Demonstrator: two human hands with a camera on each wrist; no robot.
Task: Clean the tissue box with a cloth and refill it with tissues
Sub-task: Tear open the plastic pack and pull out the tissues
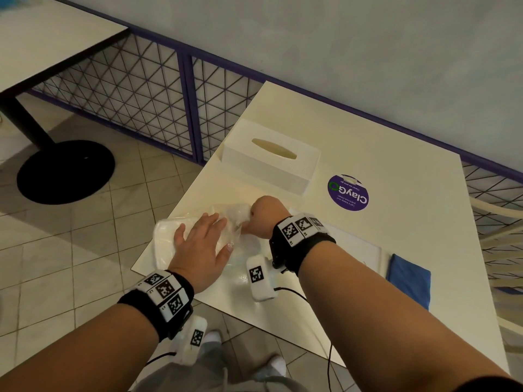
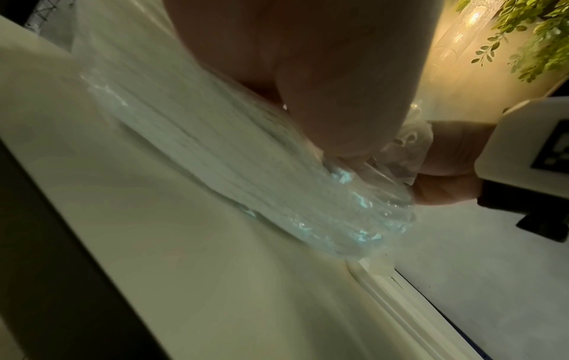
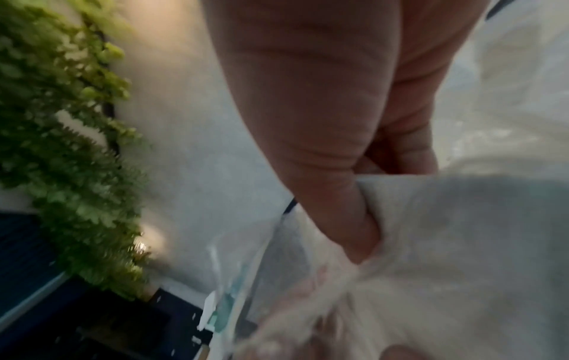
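We pin tissue pack (image 1: 167,239) flat with left hand (image 1: 202,244), nearside of tissue box (image 1: 271,157); right hand (image 1: 261,215) clenches wrapper (image 1: 237,213). Risk: hard tug tears tissues, drags pack off worktop (image 1: 368,154).

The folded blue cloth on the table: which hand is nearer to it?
Right. The right hand grips the plastic tissue pack, left of the folded blue cloth; the left hand is farther left.

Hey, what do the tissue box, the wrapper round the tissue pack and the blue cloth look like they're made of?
Tissue box: white, matte, finely textured sides; it looks rigid, probably plastic, though I can't be sure.
Wrapper: thin clear plastic film, glossy and crinkled, bunched in the right hand.
Blue cloth: soft woven fabric, dull finish, lying folded flat; possibly microfibre.
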